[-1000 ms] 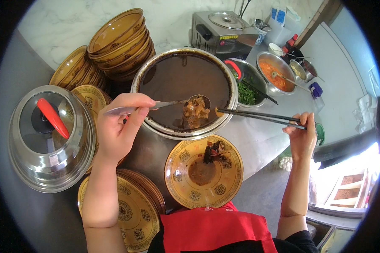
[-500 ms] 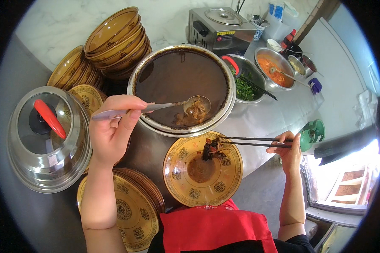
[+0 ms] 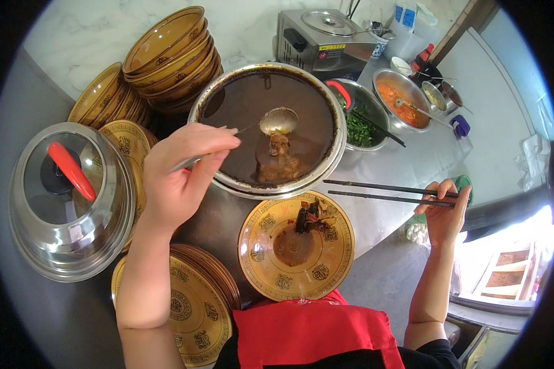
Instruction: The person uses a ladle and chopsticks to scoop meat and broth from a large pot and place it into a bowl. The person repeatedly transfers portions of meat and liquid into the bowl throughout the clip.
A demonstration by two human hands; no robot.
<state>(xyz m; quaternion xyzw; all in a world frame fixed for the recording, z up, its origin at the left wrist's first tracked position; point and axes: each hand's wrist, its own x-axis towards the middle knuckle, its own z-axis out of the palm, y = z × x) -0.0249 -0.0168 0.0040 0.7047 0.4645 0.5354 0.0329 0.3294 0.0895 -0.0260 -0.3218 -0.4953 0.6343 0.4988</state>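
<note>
My left hand [image 3: 188, 163] is closed around the handle of a metal ladle [image 3: 279, 121], whose bowl is tipped over a round pot of dark brown broth [image 3: 240, 98]. Chunks of brown stewed food [image 3: 279, 161] lie at the broth's surface just below the ladle. At the right, my right hand [image 3: 444, 209] grips a pair of dark chopsticks [image 3: 381, 194], their tips apart from any food. Between my hands and nearer to me stands a wide yellow-brown patterned bowl [image 3: 264, 270], with dark pieces of food [image 3: 311, 218] on its far side and brown liquid in the middle.
Left are a glass-topped steel lid [image 3: 74, 234] and stacked brown bowls [image 3: 166, 55]. Stacked plates [image 3: 188, 295] sit near my left forearm. Beyond the pot are chopped greens in a steel bowl [image 3: 363, 126], an orange dish [image 3: 397, 101] and a steel countertop appliance [image 3: 326, 40].
The ladle has tipped, and the food it held is now in the broth below it. My right hand has moved right, taking the chopsticks away from the food in the bowl.
</note>
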